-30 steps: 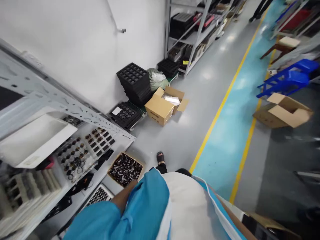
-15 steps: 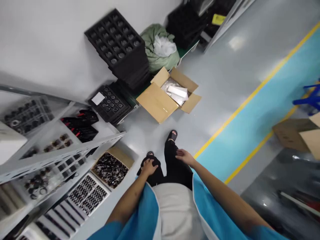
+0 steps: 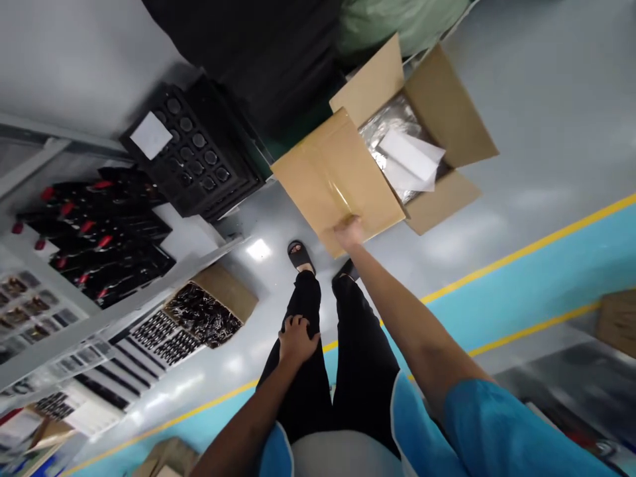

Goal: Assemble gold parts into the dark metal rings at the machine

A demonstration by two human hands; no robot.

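An open cardboard box (image 3: 450,109) stands on the floor with its flaps spread outward. Inside lie clear plastic wrapping and a folded white sheet (image 3: 410,156). My right hand (image 3: 349,232) reaches out to the near edge of the box's broad tan panel, its blurred fingers curled against the cardboard. A shiny strip of tape runs along that panel. My left hand (image 3: 297,338) rests on my left knee, fingers apart and holding nothing.
Stacked black trays (image 3: 193,149) with round pockets stand at left, a white paper (image 3: 151,135) on top. Lower left, shelving (image 3: 124,308) holds black parts with red tips. A carton of small dark parts (image 3: 231,291) stands beside it. Behind the box sits a green sack (image 3: 397,23).
I have moved nearer to the open box, which looks larger now. My right hand has gone from beside my leg to the box panel. My left hand stays on my leg.
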